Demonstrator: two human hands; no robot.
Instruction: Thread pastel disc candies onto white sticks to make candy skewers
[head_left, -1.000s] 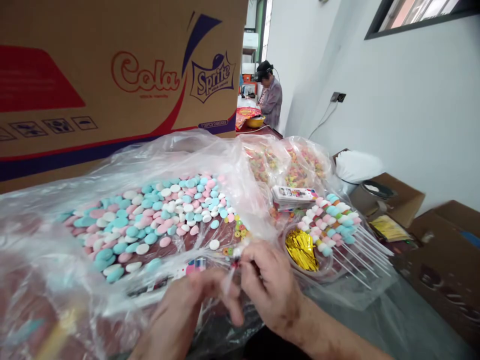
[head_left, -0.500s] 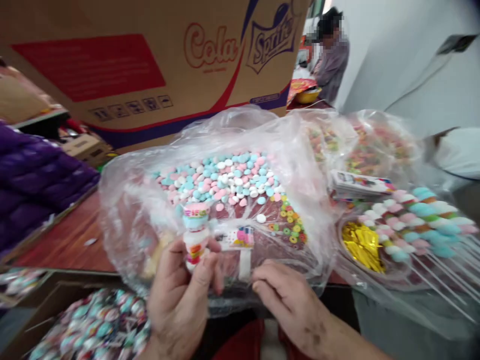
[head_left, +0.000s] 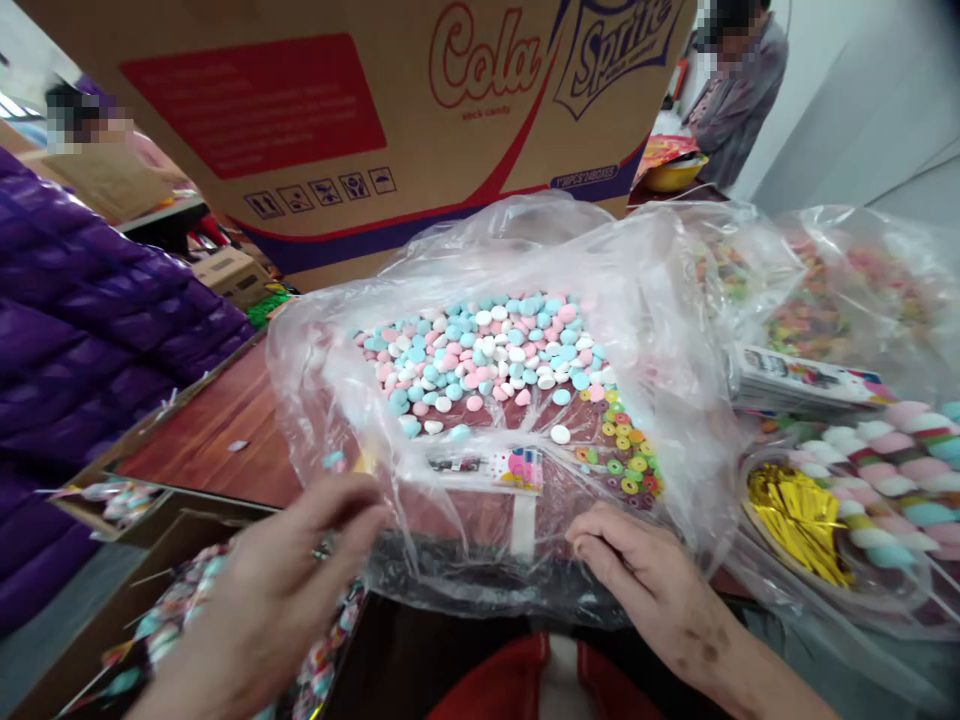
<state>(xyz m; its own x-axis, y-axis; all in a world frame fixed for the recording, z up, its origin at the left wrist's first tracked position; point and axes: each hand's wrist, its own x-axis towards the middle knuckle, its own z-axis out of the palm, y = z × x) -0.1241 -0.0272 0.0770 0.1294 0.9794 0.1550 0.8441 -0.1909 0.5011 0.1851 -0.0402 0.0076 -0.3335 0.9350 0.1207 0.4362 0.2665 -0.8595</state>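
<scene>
My left hand (head_left: 270, 600) hovers palm down with its fingers stretched out, over a box of wrapped candy skewers (head_left: 180, 630) at the lower left; nothing shows in it. My right hand (head_left: 645, 575) rests empty on the near edge of a clear plastic bag (head_left: 675, 330). Inside the bag lie pastel pink, blue and white candies (head_left: 487, 350), a small heap of coloured ring candies (head_left: 626, 462), and a printed card label (head_left: 517, 468) on a white stick (head_left: 523, 525) between my hands.
A big Cola/Sprite cardboard box (head_left: 337, 110) stands behind the bag. To the right are a bowl of gold twist ties (head_left: 795, 510), marshmallow skewers (head_left: 892, 450) and a stack of cards (head_left: 802, 380). A purple jacket (head_left: 90, 330) fills the left. A person (head_left: 739, 70) works at the back.
My left hand held a wrapped candy skewer upright half a second ago; now it has dropped down-left over the box and the skewer is gone from it. The view swung left.
</scene>
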